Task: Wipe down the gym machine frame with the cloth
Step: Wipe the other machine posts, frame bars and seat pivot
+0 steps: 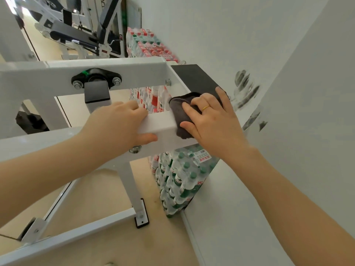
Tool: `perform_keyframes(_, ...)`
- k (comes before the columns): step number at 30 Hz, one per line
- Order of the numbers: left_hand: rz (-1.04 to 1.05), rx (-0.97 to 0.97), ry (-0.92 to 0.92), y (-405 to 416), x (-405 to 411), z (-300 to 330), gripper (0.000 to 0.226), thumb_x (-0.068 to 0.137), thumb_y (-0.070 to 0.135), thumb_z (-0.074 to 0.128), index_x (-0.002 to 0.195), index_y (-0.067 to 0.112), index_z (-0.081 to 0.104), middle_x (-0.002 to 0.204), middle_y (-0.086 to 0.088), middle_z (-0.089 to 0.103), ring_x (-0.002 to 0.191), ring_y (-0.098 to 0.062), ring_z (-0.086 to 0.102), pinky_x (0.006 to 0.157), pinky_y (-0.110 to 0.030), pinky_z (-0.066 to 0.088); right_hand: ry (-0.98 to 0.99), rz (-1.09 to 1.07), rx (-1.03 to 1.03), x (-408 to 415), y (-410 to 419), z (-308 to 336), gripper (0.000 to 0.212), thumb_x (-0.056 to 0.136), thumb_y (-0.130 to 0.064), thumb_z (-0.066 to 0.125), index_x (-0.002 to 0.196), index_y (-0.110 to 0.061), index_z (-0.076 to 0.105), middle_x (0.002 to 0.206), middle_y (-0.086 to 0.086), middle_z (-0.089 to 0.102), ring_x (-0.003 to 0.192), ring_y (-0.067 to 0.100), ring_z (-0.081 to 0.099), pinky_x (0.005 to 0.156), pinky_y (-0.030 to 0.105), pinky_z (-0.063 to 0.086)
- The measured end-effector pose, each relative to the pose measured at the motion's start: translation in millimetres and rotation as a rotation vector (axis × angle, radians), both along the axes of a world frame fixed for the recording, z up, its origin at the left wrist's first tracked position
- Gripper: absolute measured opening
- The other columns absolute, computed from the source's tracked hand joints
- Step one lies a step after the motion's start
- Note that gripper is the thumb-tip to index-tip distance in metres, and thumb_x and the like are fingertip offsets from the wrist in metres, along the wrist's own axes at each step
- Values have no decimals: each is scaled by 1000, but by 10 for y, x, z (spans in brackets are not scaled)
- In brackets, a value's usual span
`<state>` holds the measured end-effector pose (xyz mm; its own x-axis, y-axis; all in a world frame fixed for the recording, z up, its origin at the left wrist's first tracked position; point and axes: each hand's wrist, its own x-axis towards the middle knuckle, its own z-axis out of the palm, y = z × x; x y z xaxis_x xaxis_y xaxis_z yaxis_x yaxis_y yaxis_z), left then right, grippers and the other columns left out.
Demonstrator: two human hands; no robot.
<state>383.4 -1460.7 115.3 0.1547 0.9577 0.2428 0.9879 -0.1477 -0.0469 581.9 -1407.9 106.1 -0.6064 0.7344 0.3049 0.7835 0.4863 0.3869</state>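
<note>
A white gym machine frame [57, 73] of square steel tubes fills the left and middle of the head view. My left hand [117, 125] grips the near horizontal bar [161, 125], fingers curled over its top and thumb on its front face. Just to the right, my right hand [211, 120] presses a dark grey cloth [180, 116] onto the end of that same bar, thumb and fingers curled round the cloth. A black flat pad [194, 77] lies behind the right hand.
Stacked packs of water bottles [178, 179] stand below the bar against the white wall [249, 35], with more packs [149, 45] further back. Dark smudges [245, 89] mark the wall. Other gym machines [76, 31] stand beyond. The frame's foot [142, 217] rests on beige floor.
</note>
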Motion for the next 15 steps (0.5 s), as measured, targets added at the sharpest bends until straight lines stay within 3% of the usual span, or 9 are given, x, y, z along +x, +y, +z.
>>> perform_keyframes(3,8,30,-18,-15,-4,-49,65,76,62,44,117,12,57,112,-6,56,99,-29,54,73,-39,45,-206,-170,172,-139,-185,48,43,86,-37,46,111,-9,68,92,5,69,104,25,58,100,47,16)
perform_keyframes(5,-4,73,-46,-16,-21,-80,64,76,59,48,114,9,60,107,-11,58,94,-33,56,72,-41,45,-378,-227,129,-273,-319,138,44,85,-23,47,123,-3,58,102,8,66,107,25,53,96,45,12)
perform_keyframes(6,-18,97,-59,-17,-33,-104,62,76,57,51,112,8,61,103,-13,60,91,-34,57,69,-42,46,-407,-155,106,-302,-325,108,46,88,-16,41,129,2,48,110,12,61,109,27,47,95,42,13)
perform_keyframes(8,-55,118,-53,-27,-56,-152,59,75,54,53,103,4,65,92,-16,62,80,-36,59,62,-43,47,-324,-146,81,-367,-336,71,46,90,-8,28,130,8,43,113,17,57,107,29,44,91,37,27)
perform_keyframes(11,-109,149,-28,-39,-74,-179,60,73,55,50,96,1,67,83,-18,62,69,-36,60,54,-42,47,-103,-277,66,-408,-398,-42,59,76,-9,21,115,4,63,101,19,68,96,30,62,76,31,49)
perform_keyframes(13,-105,150,-33,-31,-82,-175,60,75,54,52,103,3,65,89,-17,62,75,-37,60,59,-41,47,21,-282,-44,-391,-404,-158,55,77,-12,28,118,0,63,110,20,67,98,37,64,77,41,53)
perform_keyframes(15,-118,181,-68,-16,-86,-169,60,76,47,63,116,4,59,99,-18,62,83,-38,60,64,-43,48,92,-214,-31,-385,-436,-135,47,82,-14,49,129,-6,55,126,18,59,110,43,56,85,55,48)
